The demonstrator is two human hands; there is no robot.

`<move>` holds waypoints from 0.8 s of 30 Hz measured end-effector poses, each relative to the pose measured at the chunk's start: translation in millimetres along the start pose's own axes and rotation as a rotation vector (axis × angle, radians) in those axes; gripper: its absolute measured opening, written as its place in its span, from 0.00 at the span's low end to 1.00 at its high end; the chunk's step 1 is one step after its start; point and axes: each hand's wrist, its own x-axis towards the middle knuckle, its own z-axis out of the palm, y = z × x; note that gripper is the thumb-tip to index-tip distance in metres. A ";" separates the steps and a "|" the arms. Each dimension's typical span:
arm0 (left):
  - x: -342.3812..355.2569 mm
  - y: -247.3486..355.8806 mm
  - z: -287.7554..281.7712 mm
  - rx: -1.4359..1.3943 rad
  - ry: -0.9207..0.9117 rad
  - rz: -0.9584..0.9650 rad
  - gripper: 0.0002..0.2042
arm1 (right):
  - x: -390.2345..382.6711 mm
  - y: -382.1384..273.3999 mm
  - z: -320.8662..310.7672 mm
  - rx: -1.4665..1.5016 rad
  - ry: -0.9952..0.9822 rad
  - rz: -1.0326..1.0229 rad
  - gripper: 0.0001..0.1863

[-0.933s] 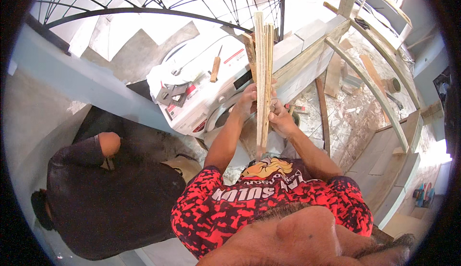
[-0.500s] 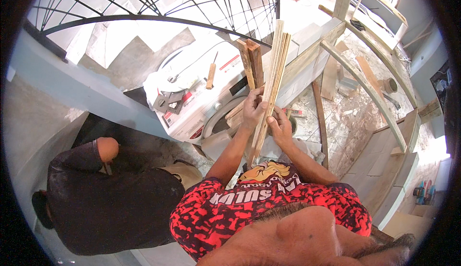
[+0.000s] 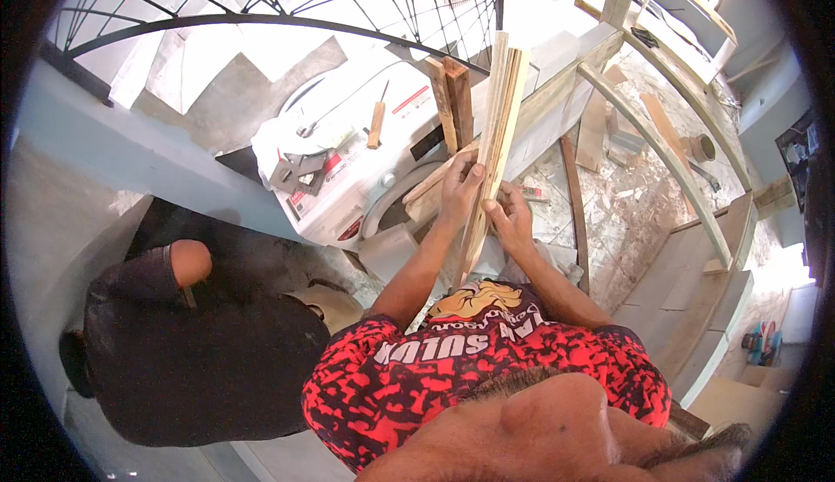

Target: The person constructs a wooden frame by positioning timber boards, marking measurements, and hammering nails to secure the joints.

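A bundle of long, thin wood strips (image 3: pixel 497 117) stands nearly upright in front of my chest, its top ends a little uneven. On the left side of the bundle, my left hand (image 3: pixel 461 190) is closed with its fingers curled against the wood. Slightly lower on the right side, my right hand (image 3: pixel 511 217) pinches the strips between thumb and fingers. The lower ends of the strips reach down to my red and black shirt (image 3: pixel 487 369). Just behind the bundle, two brown wood pieces (image 3: pixel 450 103) stand on end.
A white front-loading washing machine (image 3: pixel 335 208) carries a wooden-handled pointed tool (image 3: pixel 377 123) and grey flat pieces (image 3: pixel 300 173). Black curved metal grillwork (image 3: pixel 261 19) spans the top left. A person in dark clothes (image 3: pixel 209 360) is at left. Curved wooden framing (image 3: pixel 670 164) and scraps lie to the right.
The fingers of my left hand have curled in more around the strips. The top ends of the strips have separated slightly. The whole view has shifted a little.
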 end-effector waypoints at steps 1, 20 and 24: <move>-0.5 1.0 -0.1 -0.007 0.003 -0.010 0.21 | -0.6 -0.1 0.9 0.014 -0.001 -0.004 0.30; 44.5 -11.4 0.1 -0.154 0.085 -0.108 0.25 | 18.8 24.5 -4.8 0.401 -0.039 0.273 0.28; 59.9 -20.5 1.9 -0.208 0.092 -0.129 0.27 | 20.5 44.3 -9.6 0.473 -0.029 0.234 0.24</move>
